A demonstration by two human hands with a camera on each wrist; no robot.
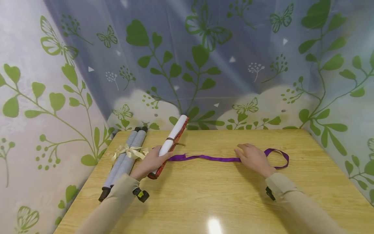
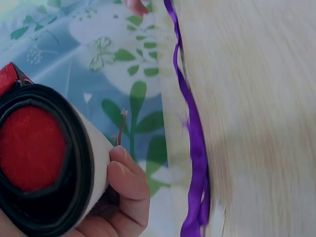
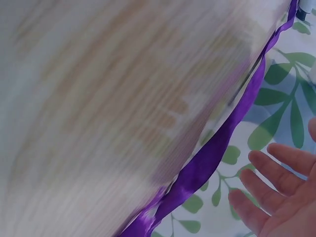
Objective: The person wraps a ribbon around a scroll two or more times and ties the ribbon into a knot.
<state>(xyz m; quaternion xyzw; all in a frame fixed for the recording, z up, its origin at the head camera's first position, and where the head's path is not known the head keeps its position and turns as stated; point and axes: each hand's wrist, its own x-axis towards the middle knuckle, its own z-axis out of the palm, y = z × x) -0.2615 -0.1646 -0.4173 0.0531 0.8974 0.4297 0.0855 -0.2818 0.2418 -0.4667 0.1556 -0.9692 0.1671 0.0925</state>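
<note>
My left hand (image 1: 153, 161) grips a white and red rolled scroll (image 1: 177, 129), its fingers (image 2: 129, 183) curled round the roll in the left wrist view. A thin brown cord (image 1: 170, 139) ties the scroll near its middle. The scroll's dark-rimmed end with a red core (image 2: 33, 148) faces the left wrist camera. A purple ribbon (image 1: 210, 158) stretches across the table from beside the scroll to beneath my right hand (image 1: 253, 158), then loops beyond it. My right hand hovers close over the ribbon, palm down, its fingers (image 3: 269, 170) loosely spread and holding nothing in the right wrist view.
Two grey-blue scrolls (image 1: 128, 159), bound together by a cream ribbon bow (image 1: 132, 151), lie at the left of the wooden table (image 1: 216, 191). A curtain with green leaves and butterflies (image 1: 175, 65) hangs behind the table's far edge and on both sides.
</note>
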